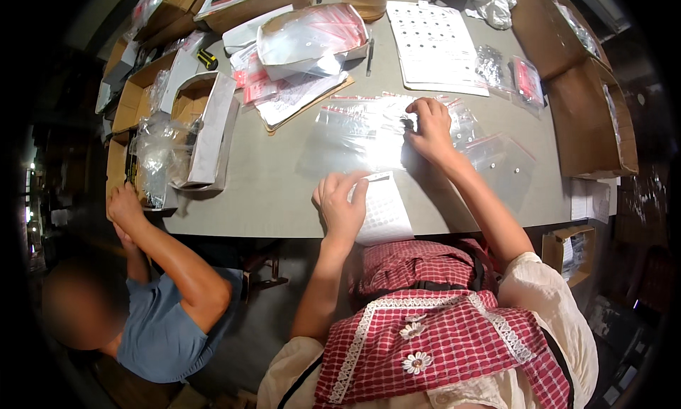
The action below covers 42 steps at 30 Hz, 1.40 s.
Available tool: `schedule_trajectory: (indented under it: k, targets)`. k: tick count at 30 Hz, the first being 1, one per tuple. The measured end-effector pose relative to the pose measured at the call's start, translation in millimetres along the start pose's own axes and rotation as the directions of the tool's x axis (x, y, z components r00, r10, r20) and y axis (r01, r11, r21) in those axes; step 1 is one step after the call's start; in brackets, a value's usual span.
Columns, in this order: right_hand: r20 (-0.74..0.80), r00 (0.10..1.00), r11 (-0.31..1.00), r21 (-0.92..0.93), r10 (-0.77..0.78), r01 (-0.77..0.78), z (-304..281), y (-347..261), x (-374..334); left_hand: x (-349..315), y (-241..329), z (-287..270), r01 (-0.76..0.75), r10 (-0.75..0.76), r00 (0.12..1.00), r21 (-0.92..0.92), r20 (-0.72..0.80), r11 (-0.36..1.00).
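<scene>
My left hand (342,207) is at the table's near edge, thumb and fingers pinching the top of a white sheet of round stickers (385,214). The sheet hangs slightly over the edge toward my lap. Farther off and to the right, my right hand (430,132) is closed over the clear zip bags (344,129), a small black object (408,122) at its fingertips. The kind of this object is too small to tell. The bags have red-lined tops and lie overlapping, with glare on them. Several bags (500,157) to the right carry small white round stickers.
A white box of bags (312,43) stands on papers at the back. Cardboard boxes line the left (206,125) and right (592,118). A printed sheet (433,47), a pen (369,58) and filled bags (526,83) lie behind. A co-worker's hand (126,205) reaches into the left boxes.
</scene>
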State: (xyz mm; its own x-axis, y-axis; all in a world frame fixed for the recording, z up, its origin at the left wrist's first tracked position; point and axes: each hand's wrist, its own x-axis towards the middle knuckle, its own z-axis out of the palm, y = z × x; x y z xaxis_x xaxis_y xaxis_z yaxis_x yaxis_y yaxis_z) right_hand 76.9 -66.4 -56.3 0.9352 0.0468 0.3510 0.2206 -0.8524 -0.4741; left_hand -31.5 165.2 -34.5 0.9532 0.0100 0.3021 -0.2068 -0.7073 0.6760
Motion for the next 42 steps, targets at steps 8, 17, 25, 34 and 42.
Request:
schedule_trajectory:
  k: [8, 17, 25, 34, 42]
  targets:
    - [0.411, 0.830, 0.895, 0.393, -0.378, 0.212, -59.2, -54.8, -40.9, 3.3, 12.9, 14.7, -0.050, 0.051, 0.999, -0.071, 0.006, 0.996]
    - [0.241, 0.781, 0.818, 0.179, -0.576, 0.547, -61.2, -57.5, -48.7, 0.7, 11.3, 24.4, 0.017, -0.009, 0.997, -0.100, 0.074, 0.995]
    - [0.232, 0.935, 0.911, 0.376, -0.267, 0.167, -5.5, -62.1, -4.6, 0.5, 3.7, 16.6, 0.084, -0.084, 0.996, 0.025, 0.001, 0.996]
    - [0.107, 0.990, 0.995, 0.019, -0.097, 0.095, 41.6, -36.2, 28.5, -5.2, -1.6, -5.0, 0.175, -0.174, 0.985, 0.089, -0.017, 0.980]
    - [0.356, 0.841, 0.822, 0.545, -0.408, 0.168, -31.3, -61.2, -4.6, 1.9, 2.2, -4.8, 0.151, -0.149, 0.988, 0.041, -0.041, 0.988]
